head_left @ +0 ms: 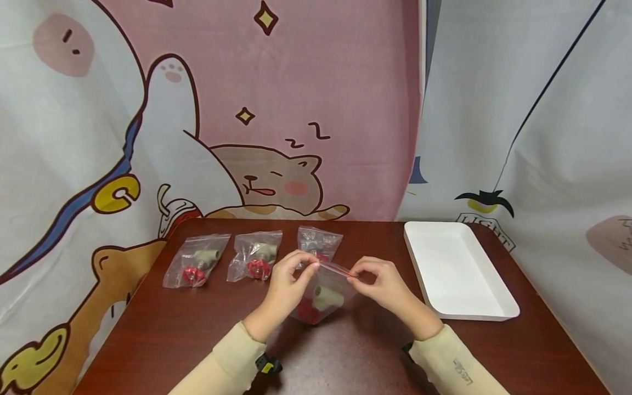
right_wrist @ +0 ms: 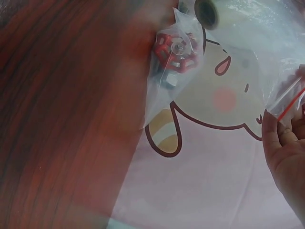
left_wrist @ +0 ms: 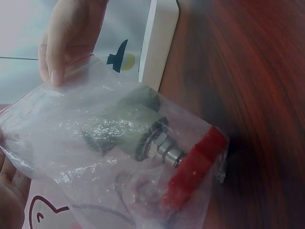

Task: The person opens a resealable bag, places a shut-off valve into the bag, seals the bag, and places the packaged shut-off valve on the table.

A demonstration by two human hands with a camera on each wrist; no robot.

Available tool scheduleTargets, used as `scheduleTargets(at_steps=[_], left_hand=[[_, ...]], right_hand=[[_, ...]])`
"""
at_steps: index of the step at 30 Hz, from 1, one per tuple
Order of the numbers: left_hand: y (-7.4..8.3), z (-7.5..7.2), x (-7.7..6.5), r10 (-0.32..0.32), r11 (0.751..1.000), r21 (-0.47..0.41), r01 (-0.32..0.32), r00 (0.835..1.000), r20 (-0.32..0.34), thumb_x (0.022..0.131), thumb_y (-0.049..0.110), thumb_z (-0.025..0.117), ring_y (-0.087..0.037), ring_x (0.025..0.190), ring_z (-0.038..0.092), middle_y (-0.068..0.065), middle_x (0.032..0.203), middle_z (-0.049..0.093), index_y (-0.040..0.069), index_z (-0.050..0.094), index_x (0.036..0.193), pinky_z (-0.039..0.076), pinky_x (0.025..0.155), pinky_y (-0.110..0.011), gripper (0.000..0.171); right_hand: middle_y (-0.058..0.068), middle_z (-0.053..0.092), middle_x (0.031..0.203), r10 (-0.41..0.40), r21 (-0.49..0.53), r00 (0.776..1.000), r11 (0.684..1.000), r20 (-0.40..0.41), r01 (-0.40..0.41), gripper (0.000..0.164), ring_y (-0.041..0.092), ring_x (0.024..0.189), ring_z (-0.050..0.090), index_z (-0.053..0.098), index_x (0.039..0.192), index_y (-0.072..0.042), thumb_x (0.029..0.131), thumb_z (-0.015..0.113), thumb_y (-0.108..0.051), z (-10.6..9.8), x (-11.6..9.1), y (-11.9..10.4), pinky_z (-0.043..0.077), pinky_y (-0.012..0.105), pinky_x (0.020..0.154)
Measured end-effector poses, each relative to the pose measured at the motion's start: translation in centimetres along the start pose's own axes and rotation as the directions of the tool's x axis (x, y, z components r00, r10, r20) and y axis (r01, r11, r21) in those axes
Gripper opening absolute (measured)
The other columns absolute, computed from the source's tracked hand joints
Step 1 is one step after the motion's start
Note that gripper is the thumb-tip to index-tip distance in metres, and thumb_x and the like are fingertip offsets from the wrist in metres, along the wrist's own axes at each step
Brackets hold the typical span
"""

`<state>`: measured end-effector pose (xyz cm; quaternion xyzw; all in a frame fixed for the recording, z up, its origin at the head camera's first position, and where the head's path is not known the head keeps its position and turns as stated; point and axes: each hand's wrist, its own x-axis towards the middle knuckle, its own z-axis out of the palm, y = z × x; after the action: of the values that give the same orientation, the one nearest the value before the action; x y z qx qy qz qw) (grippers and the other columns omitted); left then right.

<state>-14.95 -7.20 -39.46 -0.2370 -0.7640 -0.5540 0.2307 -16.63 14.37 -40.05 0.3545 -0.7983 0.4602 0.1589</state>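
Note:
Both hands hold up a clear zip bag [head_left: 345, 291] by its red-lined top edge, over the table. My left hand [head_left: 290, 281] pinches one end of that edge, thumb against finger. At the other end, my right hand [head_left: 379, 281] pinches the edge too, as the left wrist view also shows. Inside the bag lies a beige-green valve [left_wrist: 126, 125] with a metal stem and a red handwheel [left_wrist: 193, 169]. The bag hangs tilted, handwheel lowest. Part of my left hand [left_wrist: 12, 191] shows at the left wrist view's edge.
Behind the hands, three more bagged valves lie in a row: one at left [head_left: 197, 262], one in the middle [head_left: 255, 257], one at right [head_left: 320, 241] partly covered by my left hand. A shallow white tray [head_left: 461, 269] stands on the table's right. A cartoon curtain [head_left: 345, 109] hangs behind.

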Motion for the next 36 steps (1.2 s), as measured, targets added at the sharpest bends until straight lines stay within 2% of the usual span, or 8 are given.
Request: scheduleTargets(at_steps=[6,10,19,25,27,32,34,36], left_hand=[[0.0,-0.1,0.1,-0.004,1.0,-0.019,0.004,1.0,-0.003,0.085,-0.001,0.066,-0.018,0.072,0.06,-0.013,0.081,0.064,-0.004,0.065,0.086,0.053,0.058,-0.026,0.003],[0.0,-0.3,0.0,-0.019,0.999,-0.036,0.019,1.0,0.0,0.086,0.001,0.065,-0.019,0.07,0.061,-0.013,0.081,0.064,-0.005,0.065,0.086,0.054,0.057,-0.029,0.006],[-0.4,-0.3,0.0,-0.036,0.999,-0.028,0.036,0.999,0.0,0.087,0.003,0.066,-0.016,0.071,0.061,-0.012,0.081,0.064,-0.004,0.065,0.086,0.054,0.058,-0.025,0.007],[-0.3,-0.4,0.0,-0.046,0.999,-0.028,0.046,0.999,0.002,0.086,0.003,0.066,-0.015,0.071,0.061,-0.011,0.08,0.064,-0.003,0.066,0.086,0.054,0.058,-0.029,0.006],[-0.3,-0.4,0.0,-0.058,0.998,-0.029,0.058,0.998,0.006,0.086,0.003,0.066,-0.015,0.071,0.061,-0.011,0.08,0.064,-0.002,0.066,0.086,0.055,0.058,-0.032,0.005],[-0.2,-0.4,0.0,-0.058,0.998,-0.028,0.058,0.998,0.006,0.086,0.002,0.066,-0.016,0.071,0.061,-0.011,0.08,0.064,-0.003,0.066,0.086,0.054,0.059,-0.028,0.005],[-0.2,-0.4,0.0,-0.05,0.998,-0.028,0.05,0.999,0.001,0.086,0.002,0.066,-0.017,0.07,0.061,-0.012,0.08,0.064,-0.003,0.065,0.086,0.053,0.058,-0.025,0.006],[-0.3,-0.4,0.0,-0.045,0.999,-0.028,0.045,0.999,-0.002,0.086,0.002,0.066,-0.017,0.069,0.06,-0.012,0.079,0.063,-0.003,0.065,0.086,0.053,0.058,-0.023,0.005]], right_hand=[[0.007,0.065,0.072,0.004,-0.017,1.0,1.0,-0.012,-0.004,0.016,0.023,0.066,0.06,0.068,0.075,-0.002,0.069,0.073,0.013,-0.2,-0.4,0.5,0.049,0.027,0.063],[0.006,0.065,0.071,0.009,-0.026,1.0,1.0,-0.017,-0.01,0.016,0.022,0.066,0.06,0.068,0.075,-0.003,0.07,0.074,0.012,-0.5,-1.0,1.0,0.049,0.025,0.064],[0.007,0.066,0.07,0.014,-0.039,1.0,0.999,-0.025,-0.015,0.017,0.023,0.066,0.061,0.069,0.074,-0.003,0.069,0.074,0.012,-0.9,-1.6,1.6,0.047,0.018,0.066],[0.008,0.066,0.071,0.003,-0.04,1.0,0.999,-0.023,-0.004,0.016,0.022,0.066,0.062,0.069,0.074,-0.002,0.07,0.073,0.012,-0.9,-1.6,1.4,0.049,0.028,0.065],[0.007,0.066,0.071,0.006,-0.04,1.0,0.999,-0.022,-0.007,0.015,0.022,0.067,0.062,0.069,0.074,-0.002,0.07,0.073,0.012,-0.9,-1.6,1.4,0.049,0.025,0.065],[0.001,0.067,0.073,0.013,-0.046,1.0,0.999,-0.027,-0.014,0.018,0.017,0.068,0.062,0.07,0.076,-0.008,0.071,0.075,0.008,-0.6,-2.3,3.7,0.048,0.021,0.067],[-0.003,0.066,0.073,0.01,-0.059,0.999,0.998,-0.031,-0.011,0.02,0.013,0.068,0.061,0.071,0.077,-0.012,0.071,0.076,0.006,-0.5,-2.8,4.9,0.048,0.023,0.066],[-0.007,0.065,0.073,0.008,-0.075,0.999,0.997,-0.033,-0.011,0.021,0.009,0.068,0.06,0.07,0.077,-0.016,0.071,0.075,0.004,-0.6,-3.1,5.4,0.047,0.018,0.066]])
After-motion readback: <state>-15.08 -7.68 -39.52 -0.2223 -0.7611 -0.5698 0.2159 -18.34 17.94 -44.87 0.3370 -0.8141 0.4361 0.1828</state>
